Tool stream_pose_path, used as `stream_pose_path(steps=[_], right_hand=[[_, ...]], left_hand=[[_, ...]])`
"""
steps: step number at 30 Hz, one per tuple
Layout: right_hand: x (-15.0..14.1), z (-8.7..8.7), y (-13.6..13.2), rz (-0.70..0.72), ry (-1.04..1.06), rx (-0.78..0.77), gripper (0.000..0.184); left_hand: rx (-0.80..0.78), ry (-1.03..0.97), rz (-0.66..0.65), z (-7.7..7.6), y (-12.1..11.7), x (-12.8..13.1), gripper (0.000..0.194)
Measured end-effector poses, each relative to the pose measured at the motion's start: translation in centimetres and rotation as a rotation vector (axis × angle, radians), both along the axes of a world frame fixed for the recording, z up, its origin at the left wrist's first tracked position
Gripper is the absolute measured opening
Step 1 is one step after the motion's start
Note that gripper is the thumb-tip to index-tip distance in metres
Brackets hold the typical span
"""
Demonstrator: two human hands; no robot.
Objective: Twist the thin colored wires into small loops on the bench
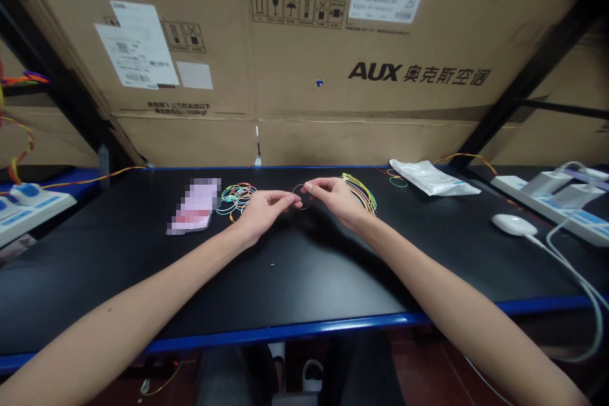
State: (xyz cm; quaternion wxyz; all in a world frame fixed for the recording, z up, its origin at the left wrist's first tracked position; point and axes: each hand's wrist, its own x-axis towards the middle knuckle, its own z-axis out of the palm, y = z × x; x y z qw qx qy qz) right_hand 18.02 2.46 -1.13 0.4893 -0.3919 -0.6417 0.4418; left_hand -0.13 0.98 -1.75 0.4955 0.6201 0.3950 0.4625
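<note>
Over the middle of the black table, my left hand (265, 208) pinches a thin dark wire (299, 187) between thumb and fingers. Facing it, my right hand (335, 198) is closed in a pinch on the same wire, which curves in a small loop between both fingertips. Left of my left hand lies a tangle of coiled coloured wires (235, 195), white, green and orange among them. A bundle of yellow, green and white wires (361, 193) lies just behind my right hand, partly hidden by it.
A phone (196, 206) lies on the left of the black table (304, 285). To the right are a white plastic packet (432, 176), a white charger puck (514, 225) with a cable, and a power strip (554, 203). Another power strip (35, 209) stands left. Large cardboard boxes (304, 44) close off the back.
</note>
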Motion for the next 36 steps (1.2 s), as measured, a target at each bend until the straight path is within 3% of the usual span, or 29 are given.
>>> stream_pose_path(steps=[5,10,13,21,25,29,36], right_hand=[[-0.3,0.4,-0.5,0.014,0.022,0.050,0.024],[-0.1,0.2,-0.2,0.019,0.073,0.026,0.026],[-0.1,-0.1,0.1,0.063,0.140,0.005,0.025],[-0.3,-0.1,-0.1,0.113,0.227,-0.078,0.024],[-0.3,-0.2,0.0,0.137,0.249,-0.097,0.022],[-0.3,-0.5,0.2,0.139,0.245,-0.080,0.022],[-0.4,-0.1,0.0,0.013,0.135,0.006,0.024]], left_hand=[[-0.027,-0.034,0.023,-0.2,0.6,-0.3,0.014],[-0.284,-0.337,-0.257,0.0,0.1,-0.1,0.021],[-0.359,-0.415,-0.385,0.4,-0.6,0.2,0.023],[-0.403,-0.429,-0.528,1.2,-1.5,0.3,0.021],[-0.374,-0.430,-0.524,1.0,-1.4,0.3,0.018],[-0.289,-0.437,-0.438,0.7,-1.2,0.4,0.017],[-0.196,-0.302,-0.315,0.7,-0.8,0.4,0.022]])
